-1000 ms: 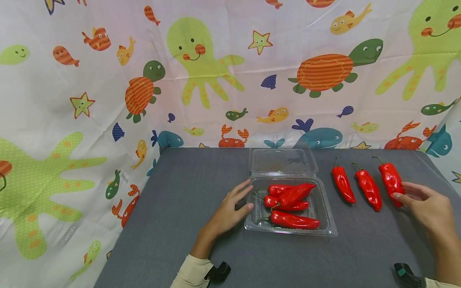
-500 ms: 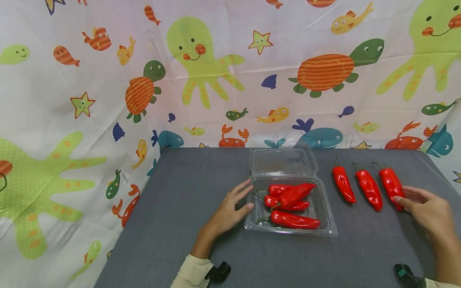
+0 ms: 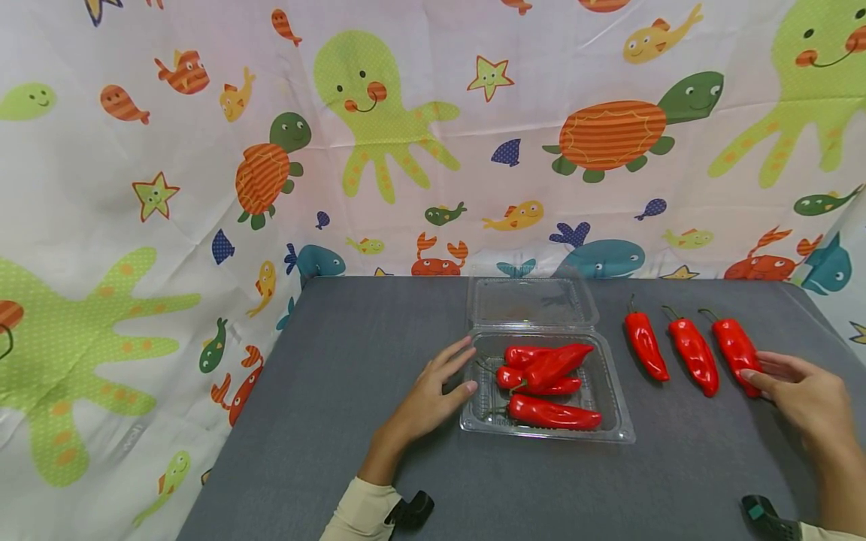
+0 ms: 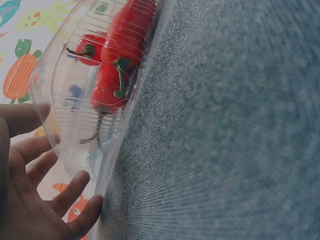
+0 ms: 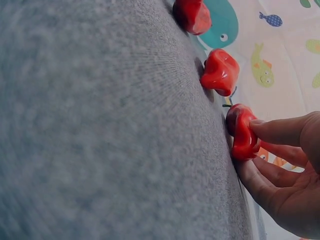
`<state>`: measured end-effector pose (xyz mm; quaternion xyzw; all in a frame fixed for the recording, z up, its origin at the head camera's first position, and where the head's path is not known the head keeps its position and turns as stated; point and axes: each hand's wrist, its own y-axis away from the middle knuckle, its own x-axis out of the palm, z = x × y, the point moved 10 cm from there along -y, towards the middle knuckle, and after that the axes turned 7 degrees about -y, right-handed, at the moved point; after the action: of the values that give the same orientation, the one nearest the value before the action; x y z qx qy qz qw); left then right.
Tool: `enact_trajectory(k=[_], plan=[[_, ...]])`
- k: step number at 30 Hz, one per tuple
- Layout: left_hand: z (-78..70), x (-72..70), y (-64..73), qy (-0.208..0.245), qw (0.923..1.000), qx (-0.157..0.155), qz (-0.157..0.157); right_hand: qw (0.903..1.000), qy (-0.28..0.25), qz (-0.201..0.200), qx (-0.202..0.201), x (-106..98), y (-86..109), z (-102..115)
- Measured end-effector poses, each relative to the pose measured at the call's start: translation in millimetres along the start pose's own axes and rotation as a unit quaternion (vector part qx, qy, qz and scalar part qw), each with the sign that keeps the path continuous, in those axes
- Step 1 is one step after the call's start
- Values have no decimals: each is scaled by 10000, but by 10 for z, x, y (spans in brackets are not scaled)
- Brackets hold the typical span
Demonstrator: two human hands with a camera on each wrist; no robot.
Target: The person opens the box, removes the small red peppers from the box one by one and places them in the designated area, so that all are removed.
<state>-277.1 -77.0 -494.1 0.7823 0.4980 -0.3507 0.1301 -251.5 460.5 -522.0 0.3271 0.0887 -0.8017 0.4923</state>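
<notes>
My right hand (image 3: pixel 812 391) pinches the lower end of the rightmost red pepper (image 3: pixel 734 347), thumb on one side and fingers on the other; the right wrist view shows this pepper (image 5: pixel 244 132) low against the table. My left hand (image 3: pixel 426 398) has its fingers spread at the left edge of a clear plastic clamshell box (image 3: pixel 617 391). In the left wrist view the fingertips (image 4: pixel 80 181) are right by the box wall. Several red peppers (image 3: pixel 553 413) lie inside the box, some stacked, with green stems pointing left.
Two more red peppers, a slim one (image 3: pixel 646 347) and a thicker one (image 3: pixel 693 357), lie between the box and my right hand. The box's clear lid (image 3: pixel 531 304) is folded back. A grey cloth covers the table (image 3: pixel 325 376); a sea-animal curtain (image 3: pixel 419 75) hangs behind.
My right hand has shifted the rightmost pepper slightly toward me, so it lies lower beside the other two. The left hand and the box have stayed in place.
</notes>
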Motion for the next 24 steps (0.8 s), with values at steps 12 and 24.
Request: enact_trajectory(k=[12, 24], plan=[[1, 0, -1, 45, 10000, -24, 8, 10000, -6, 39, -59, -27, 11, 2], [-8, -7, 3, 51, 10000, 4, 32, 9997, -36, -229, 84, -117, 38, 27]])
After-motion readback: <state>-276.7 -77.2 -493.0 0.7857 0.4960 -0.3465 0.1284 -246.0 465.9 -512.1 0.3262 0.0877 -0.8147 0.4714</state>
